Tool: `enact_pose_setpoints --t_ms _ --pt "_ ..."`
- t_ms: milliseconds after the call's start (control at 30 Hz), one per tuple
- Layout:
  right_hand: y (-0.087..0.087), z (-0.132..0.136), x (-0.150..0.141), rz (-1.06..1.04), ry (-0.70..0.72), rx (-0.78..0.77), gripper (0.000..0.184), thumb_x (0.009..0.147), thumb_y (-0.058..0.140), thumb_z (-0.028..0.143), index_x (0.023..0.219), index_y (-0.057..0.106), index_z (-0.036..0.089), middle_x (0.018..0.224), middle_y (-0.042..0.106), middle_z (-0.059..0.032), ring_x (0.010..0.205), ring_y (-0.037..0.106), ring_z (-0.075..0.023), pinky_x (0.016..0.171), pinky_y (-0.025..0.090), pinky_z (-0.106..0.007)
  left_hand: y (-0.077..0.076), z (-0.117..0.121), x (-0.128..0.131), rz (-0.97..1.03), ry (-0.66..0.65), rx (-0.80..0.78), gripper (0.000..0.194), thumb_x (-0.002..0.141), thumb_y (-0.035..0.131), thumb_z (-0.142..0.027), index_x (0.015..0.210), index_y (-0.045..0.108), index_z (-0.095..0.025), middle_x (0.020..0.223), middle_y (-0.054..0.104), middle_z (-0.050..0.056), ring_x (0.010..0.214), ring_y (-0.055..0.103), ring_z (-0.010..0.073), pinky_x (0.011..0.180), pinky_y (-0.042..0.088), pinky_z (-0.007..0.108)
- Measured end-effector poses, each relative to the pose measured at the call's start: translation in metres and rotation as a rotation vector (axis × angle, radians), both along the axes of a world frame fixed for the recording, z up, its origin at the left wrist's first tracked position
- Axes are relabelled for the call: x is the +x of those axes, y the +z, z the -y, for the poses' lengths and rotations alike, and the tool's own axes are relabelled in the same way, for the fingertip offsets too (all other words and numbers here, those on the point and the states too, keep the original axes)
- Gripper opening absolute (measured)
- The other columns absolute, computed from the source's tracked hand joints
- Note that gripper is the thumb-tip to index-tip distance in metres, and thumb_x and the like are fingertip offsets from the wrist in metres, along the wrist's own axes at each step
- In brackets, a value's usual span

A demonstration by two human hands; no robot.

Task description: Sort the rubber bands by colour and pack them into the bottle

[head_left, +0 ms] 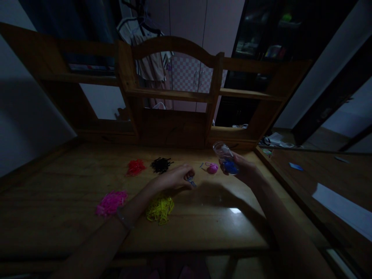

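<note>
In the head view, my right hand [243,167] is wrapped round a clear plastic cup [221,149], tilted above the table, with blue pieces [231,166] in its lower end. My left hand [180,176] is closed in a pinch over the table's middle. Small bluish-grey pieces [191,180] show at its fingertips; their kind is too dim to make out. Near the cup lies a round pink-purple object [212,168] with a loop. A yellow pile of thin bands [159,209] sits below my left wrist, and a pink pile [111,202] lies to the left of it.
A red pile [135,167] and a black pile [161,164] lie farther back on the wooden table [203,228]. A wooden shelf unit [171,95] rises along the back edge. On the right, a second surface holds white paper [343,207] and a small blue card [295,166].
</note>
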State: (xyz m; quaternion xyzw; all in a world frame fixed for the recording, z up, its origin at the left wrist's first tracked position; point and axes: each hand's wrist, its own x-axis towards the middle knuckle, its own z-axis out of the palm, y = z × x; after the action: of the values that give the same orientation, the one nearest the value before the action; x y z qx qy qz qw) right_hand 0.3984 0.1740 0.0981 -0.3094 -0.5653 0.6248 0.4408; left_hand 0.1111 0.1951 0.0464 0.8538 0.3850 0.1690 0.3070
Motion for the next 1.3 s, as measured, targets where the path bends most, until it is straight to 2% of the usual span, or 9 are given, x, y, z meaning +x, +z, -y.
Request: enact_pose_setpoints --t_ms 200,300,467,600,667,833,1000,1133,1300 --pt "-0.004 -0.003 0.000 0.026 0.013 -0.019 0.044 0.075 0.066 0.050 0.108 0.065 0.021 0.097 0.065 -0.0093 0.074 0.059 -0.0201 0.061 0.047 -0.031 -0.001 0.004 0.004 -0.003 -0.038 0.028 0.018 0.082 0.063 -0.032 0.096 0.066 -0.021 0.094 0.063 0.004 0.090 0.057 0.0199 0.077 0.042 0.029" --pt "-0.006 -0.004 0.001 0.006 0.017 -0.012 0.043 0.076 0.066 0.049 0.109 0.065 0.020 0.096 0.065 -0.0091 0.073 0.059 -0.0191 0.060 0.046 -0.030 -0.003 0.007 0.004 -0.049 -0.039 0.087 0.012 0.087 0.057 -0.029 0.092 0.065 -0.021 0.094 0.063 0.004 0.093 0.056 0.0204 0.080 0.040 0.030" --pt "-0.006 -0.004 0.001 0.015 -0.007 -0.004 0.042 0.077 0.064 0.048 0.110 0.064 0.021 0.098 0.065 -0.0085 0.074 0.059 -0.0194 0.062 0.046 -0.031 0.002 0.011 0.004 -0.031 -0.101 0.127 0.012 0.091 0.051 -0.027 0.093 0.061 -0.021 0.097 0.061 0.004 0.091 0.054 0.0190 0.079 0.040 0.030" --pt "-0.005 -0.003 0.000 0.022 -0.015 0.007 0.041 0.078 0.063 0.048 0.109 0.064 0.022 0.099 0.065 -0.0083 0.075 0.059 -0.0202 0.062 0.046 -0.031 0.016 0.012 0.008 0.082 -0.160 0.068 0.012 0.092 0.050 -0.026 0.092 0.061 -0.021 0.094 0.062 0.004 0.089 0.055 0.0185 0.079 0.041 0.030" --pt "-0.005 -0.002 0.000 0.011 -0.005 0.006 0.039 0.078 0.062 0.048 0.108 0.064 0.022 0.098 0.064 -0.0081 0.075 0.059 -0.0200 0.063 0.046 -0.032 0.018 0.013 0.013 0.127 -0.194 0.041 0.011 0.091 0.051 -0.024 0.093 0.061 -0.021 0.095 0.062 0.004 0.090 0.056 0.0183 0.081 0.042 0.030" --pt "-0.003 -0.001 -0.001 -0.003 0.001 0.007 0.037 0.079 0.063 0.046 0.107 0.065 0.022 0.095 0.063 -0.0071 0.073 0.058 -0.0186 0.063 0.046 -0.031 0.005 0.011 0.020 0.146 -0.264 0.015 0.011 0.089 0.052 -0.018 0.096 0.060 -0.021 0.098 0.060 0.003 0.091 0.056 0.0164 0.081 0.043 0.028" --pt "-0.002 0.000 -0.002 0.004 -0.002 0.006 0.040 0.078 0.064 0.046 0.110 0.065 0.022 0.095 0.063 -0.0075 0.074 0.058 -0.0193 0.062 0.046 -0.031 0.002 0.009 0.013 0.133 -0.149 0.003 0.027 0.083 0.060 -0.020 0.109 0.057 -0.022 0.113 0.053 0.006 0.099 0.054 0.0184 0.084 0.043 0.029" --pt "-0.002 0.001 -0.002 -0.004 0.005 -0.002 0.039 0.078 0.064 0.046 0.109 0.065 0.022 0.095 0.063 -0.0073 0.075 0.058 -0.0192 0.063 0.046 -0.030 0.007 0.011 0.010 0.061 -0.103 0.040 0.019 0.085 0.060 -0.028 0.103 0.058 -0.021 0.105 0.057 0.004 0.097 0.054 0.0199 0.083 0.042 0.030" --pt "-0.004 0.000 -0.002 -0.027 0.009 0.018 0.039 0.078 0.064 0.044 0.109 0.065 0.020 0.097 0.064 -0.0082 0.076 0.058 -0.0193 0.063 0.045 -0.030 0.002 0.010 0.013 0.016 -0.180 0.063 0.010 0.087 0.055 -0.025 0.092 0.062 -0.021 0.095 0.062 0.003 0.091 0.056 0.0192 0.080 0.041 0.029"
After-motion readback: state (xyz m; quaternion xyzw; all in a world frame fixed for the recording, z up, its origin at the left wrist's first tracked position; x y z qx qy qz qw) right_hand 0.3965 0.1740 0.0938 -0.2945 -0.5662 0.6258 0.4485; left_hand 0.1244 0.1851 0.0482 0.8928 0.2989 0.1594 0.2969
